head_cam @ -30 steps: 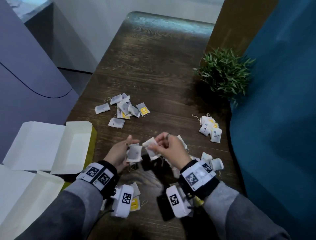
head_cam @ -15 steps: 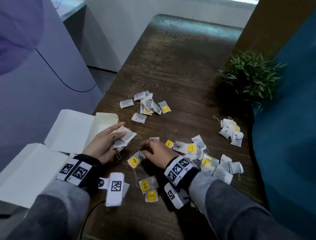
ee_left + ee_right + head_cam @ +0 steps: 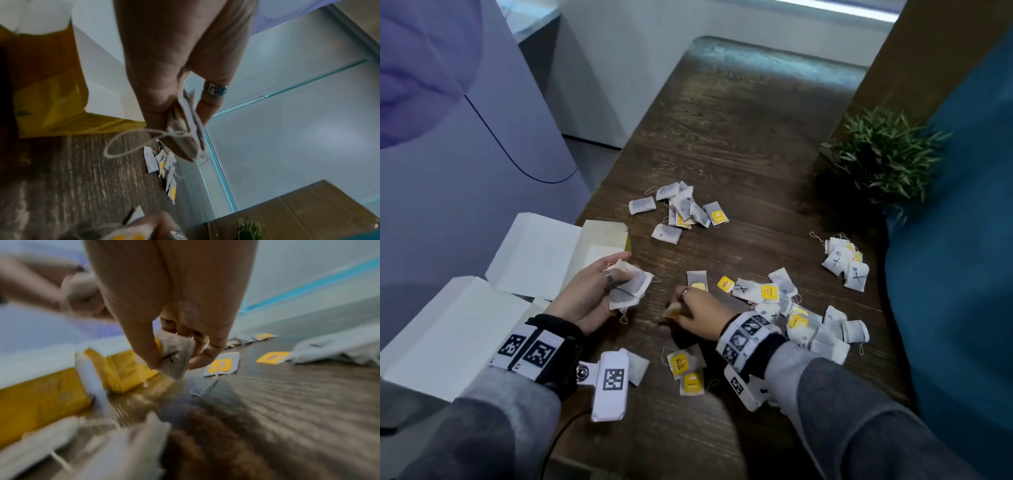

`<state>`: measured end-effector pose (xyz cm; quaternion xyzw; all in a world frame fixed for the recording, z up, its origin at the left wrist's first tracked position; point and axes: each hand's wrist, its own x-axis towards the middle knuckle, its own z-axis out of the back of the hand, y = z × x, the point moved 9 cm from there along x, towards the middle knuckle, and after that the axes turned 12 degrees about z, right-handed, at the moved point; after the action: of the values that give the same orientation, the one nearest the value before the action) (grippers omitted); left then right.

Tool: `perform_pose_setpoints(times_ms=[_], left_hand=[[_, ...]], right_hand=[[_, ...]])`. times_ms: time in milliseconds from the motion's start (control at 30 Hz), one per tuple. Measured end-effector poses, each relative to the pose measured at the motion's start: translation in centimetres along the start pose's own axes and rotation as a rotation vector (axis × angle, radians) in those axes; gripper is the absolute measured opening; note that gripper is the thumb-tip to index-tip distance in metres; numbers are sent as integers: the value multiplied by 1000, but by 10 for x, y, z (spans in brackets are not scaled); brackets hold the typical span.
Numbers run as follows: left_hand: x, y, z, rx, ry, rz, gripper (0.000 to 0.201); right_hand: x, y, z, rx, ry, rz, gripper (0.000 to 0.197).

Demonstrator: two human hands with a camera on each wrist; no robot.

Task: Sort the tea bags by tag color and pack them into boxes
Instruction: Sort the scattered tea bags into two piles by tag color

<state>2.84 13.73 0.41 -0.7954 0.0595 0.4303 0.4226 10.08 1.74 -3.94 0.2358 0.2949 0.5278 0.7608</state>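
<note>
Head view: dark wood-grain table [image 3: 739, 130], with all places below given relative to the near open white cardboard box with yellow outer walls [image 3: 458, 325], which sits at the table's left edge. Left hand [image 3: 592, 294] just right of that box, fingers curled round a small stack of white paper tea bags [image 3: 630, 289]; in the left wrist view the thumb and ringed finger pinch the stack edge-on, with a loose string loop [image 3: 123, 144] hanging below. Right hand [image 3: 700, 313] further right of the box, low on the table; the right wrist view shows thumb and fingertips clamped on one white tea bag marked with a black cross [image 3: 174, 356], blurred. Second open white box [image 3: 541, 260] just behind the first. Scattered yellow-tagged tea bags [image 3: 767, 294] lie right of the right hand, a mixed far pile [image 3: 679, 210] well beyond the box, and a small cross-marked pile [image 3: 846, 265] far right by the green potted plant [image 3: 883, 157]. Nothing visible inside either box.

Step judged: gathering same-kind bags into the left-hand stack before boxing. To do it well: lift the pinched bag clear, check its tag colour, which cannot be told here, and lay it flat on the stack with edges squared. Tuck strings so they don't snag neighbouring bags. Keep the left grip light, as the paper crushes easily.
</note>
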Motion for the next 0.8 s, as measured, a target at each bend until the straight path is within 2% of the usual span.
perform_pose_setpoints(times_ms=[67, 133, 167, 233, 300, 333, 400, 467, 567, 633, 700, 800], left_hand=[[-1, 4, 1, 80, -3, -7, 22], [-2, 12, 4, 182, -34, 10, 23], [-3, 16, 6, 237, -59, 23, 27], [-6, 22, 9, 336, -113, 26, 29], [-8, 22, 12, 457, -184, -39, 34], [-10, 23, 12, 577, -221, -84, 35], [-12, 31, 6, 923, -262, -140, 21], [-13, 49, 2, 1203, -264, -120, 14], [-10, 78, 6, 1478, -316, -54, 39], [-8, 95, 7, 1632, -361, 3, 49], [-3, 106, 8, 1689, -375, 31, 51], [6, 110, 5, 1679, -353, 29, 34]], right_hand=[[-16, -13, 5, 230, -56, -65, 23], [-31, -30, -1, 480, -75, -176, 31], [-36, -34, -6, 590, -93, -210, 29], [-42, -31, -14, 805, -156, -234, 6], [-44, -20, -20, 898, -181, -235, 17], [-45, -12, -23, 859, -153, -236, 18], [-43, -5, -26, 662, -94, -212, 17], [-40, -4, -31, 375, -24, -173, 32], [-46, -16, -43, 29, 122, -188, 44], [-52, -19, -45, -9, 129, -201, 34], [-57, -21, -37, 19, 59, -211, 24], [-68, -29, -21, 129, -60, -241, 19]])
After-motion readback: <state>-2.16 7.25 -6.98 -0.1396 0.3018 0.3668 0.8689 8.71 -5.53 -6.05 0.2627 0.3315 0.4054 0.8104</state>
